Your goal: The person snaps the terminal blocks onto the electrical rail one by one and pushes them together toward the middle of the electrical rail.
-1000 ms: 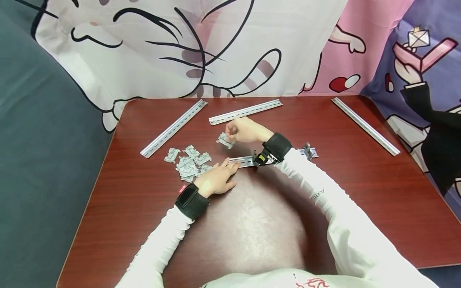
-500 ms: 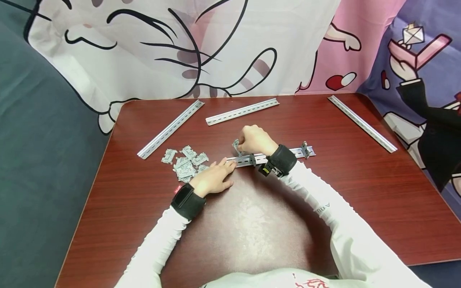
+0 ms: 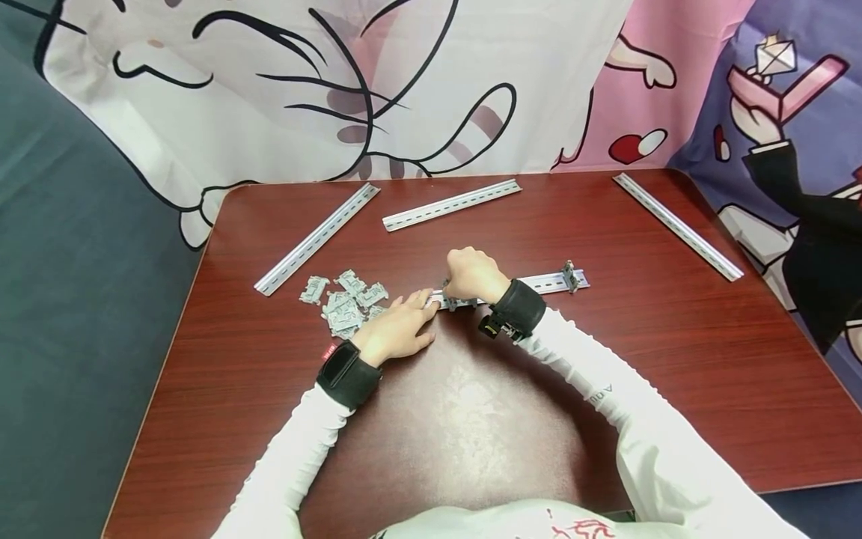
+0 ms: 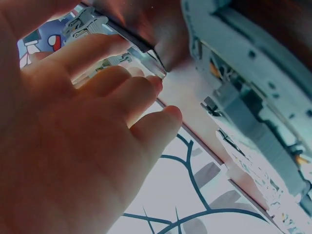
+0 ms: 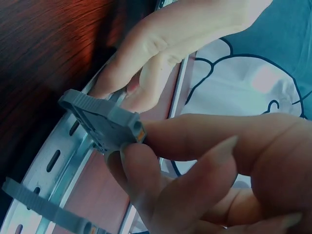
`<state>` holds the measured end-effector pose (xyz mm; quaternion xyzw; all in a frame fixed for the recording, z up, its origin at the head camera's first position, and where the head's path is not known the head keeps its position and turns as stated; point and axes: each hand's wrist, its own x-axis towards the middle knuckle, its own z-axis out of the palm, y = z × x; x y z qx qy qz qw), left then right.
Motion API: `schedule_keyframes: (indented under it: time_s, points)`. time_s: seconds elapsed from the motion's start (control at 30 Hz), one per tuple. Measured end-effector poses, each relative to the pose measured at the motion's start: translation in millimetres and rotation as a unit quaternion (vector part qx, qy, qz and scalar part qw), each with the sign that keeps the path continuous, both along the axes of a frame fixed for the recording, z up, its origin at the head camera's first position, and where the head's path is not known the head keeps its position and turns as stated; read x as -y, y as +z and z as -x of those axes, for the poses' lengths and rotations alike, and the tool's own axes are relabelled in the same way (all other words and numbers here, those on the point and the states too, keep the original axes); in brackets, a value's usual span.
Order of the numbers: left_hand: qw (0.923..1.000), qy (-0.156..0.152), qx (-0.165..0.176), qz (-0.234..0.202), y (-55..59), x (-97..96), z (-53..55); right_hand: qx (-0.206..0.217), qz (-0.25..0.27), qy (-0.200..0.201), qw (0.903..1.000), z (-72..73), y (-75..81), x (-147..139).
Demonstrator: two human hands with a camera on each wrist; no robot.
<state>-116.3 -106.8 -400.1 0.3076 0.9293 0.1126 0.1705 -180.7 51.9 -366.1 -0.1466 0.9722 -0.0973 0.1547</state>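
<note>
A slotted metal DIN rail (image 3: 547, 284) lies crosswise in front of the person. My left hand (image 3: 396, 329) rests with extended fingers on its left end. My right hand (image 3: 473, 274) pinches a grey terminal block (image 5: 105, 119) between thumb and fingers. In the right wrist view this block stands over the rail, close beside the left fingertips. A second terminal block (image 5: 46, 207) sits on the rail a short way along. Another terminal block (image 3: 570, 277) stands near the rail's right end. In the head view the right hand mostly covers the pinched block.
A pile of loose grey terminal blocks (image 3: 343, 308) lies left of the left hand. Further rails lie toward the back: a slanted rail (image 3: 316, 239) at left, a middle rail (image 3: 451, 205), and a right rail (image 3: 676, 226). A printed cloth (image 3: 431, 82) hangs behind the table.
My right hand has carried a terminal block from behind the rail, near the pile, forward and right onto the rail near its left end. The left hand stays at the rail's end.
</note>
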Motion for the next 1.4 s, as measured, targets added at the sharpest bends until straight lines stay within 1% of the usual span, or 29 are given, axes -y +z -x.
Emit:
schedule_keyframes:
  time_s: [0.13,0.27,0.43,0.6,0.9,1.03,1.1,1.17,1.23,1.3,1.4]
  points:
    - [0.9999,0.001,-0.005,0.011,0.8,-1.0,0.0,-0.003,0.006,-0.005,1.0000,-0.4,0.7,2.5]
    - [0.9998,-0.001,-0.002,0.018,0.3,-1.5,-0.5,0.003,0.013,-0.006,0.9999,0.6,-0.6,4.5]
    - [0.9998,0.001,0.003,0.017,-0.5,-1.2,-0.8,0.024,0.025,0.005,0.9994,4.1,-5.1,6.6]
    - [0.9999,0.002,0.005,0.014,0.0,-1.3,-1.5,0.051,0.018,0.014,0.9984,8.3,-7.6,9.2]
    - [0.9999,-0.003,-0.002,0.014,-0.7,-1.9,-0.8,0.110,0.014,-0.015,0.9937,13.2,-4.7,14.5]
    - [0.9999,-0.002,0.001,0.010,-2.3,-4.5,-1.3,0.127,0.008,-0.037,0.9912,15.5,-6.7,13.8]
    - [1.0000,-0.002,0.002,0.008,-3.8,-5.1,-2.0,0.130,0.006,-0.041,0.9906,15.4,-8.2,13.2]
    - [1.0000,-0.002,0.004,0.007,-4.4,-5.3,-2.8,0.129,0.010,-0.043,0.9907,14.7,-9.5,12.6]
    - [1.0000,-0.001,0.002,0.007,-4.7,-5.0,-3.0,0.117,0.014,-0.040,0.9922,13.2,-10.8,11.9]
    - [0.9999,0.003,0.003,0.010,-4.1,-4.5,-2.9,0.099,0.019,-0.036,0.9943,11.5,-11.3,10.8]
    - [0.9999,0.007,0.000,0.012,-2.8,-4.1,-2.4,0.060,0.026,-0.030,0.9974,7.5,-9.4,6.5]
